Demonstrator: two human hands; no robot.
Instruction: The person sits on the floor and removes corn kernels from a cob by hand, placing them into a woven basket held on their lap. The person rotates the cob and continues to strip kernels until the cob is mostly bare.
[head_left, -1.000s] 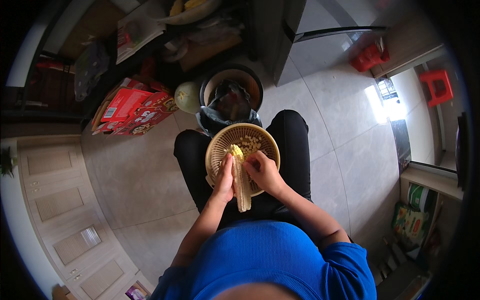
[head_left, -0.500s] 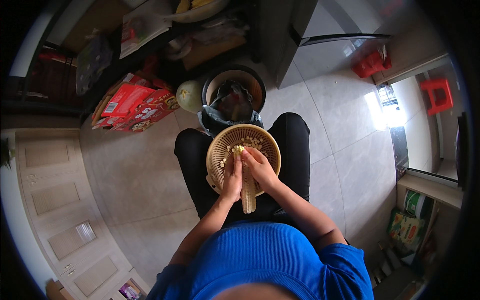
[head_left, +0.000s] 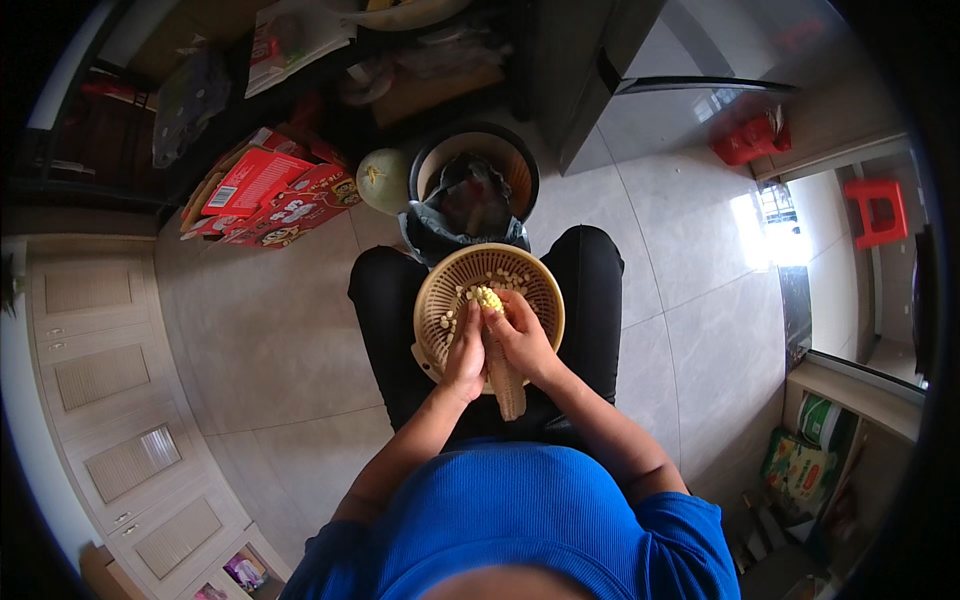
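A corn cob lies between my two hands over a tan slotted plastic basket in my lap. Its lower length is stripped bare and points toward my body, while pale yellow kernels still cover the far tip. My left hand is closed along the cob's left side, its thumb up by the kernels. From the right, my right hand wraps the cob, its thumb pressed near the kernelled end. Loose corn kernels are scattered in the basket, partly hidden by my hands.
Beyond my knees stands a round bin lined with a dark bag. A pale green melon and red cardboard boxes sit left of it. A dark shelf is at the far left, a red stool at the far right.
The cob has turned slightly, its bare end swinging a little to the right, and more of the kernelled tip shows. Both hands keep hold of it. The whole view has shifted slightly.
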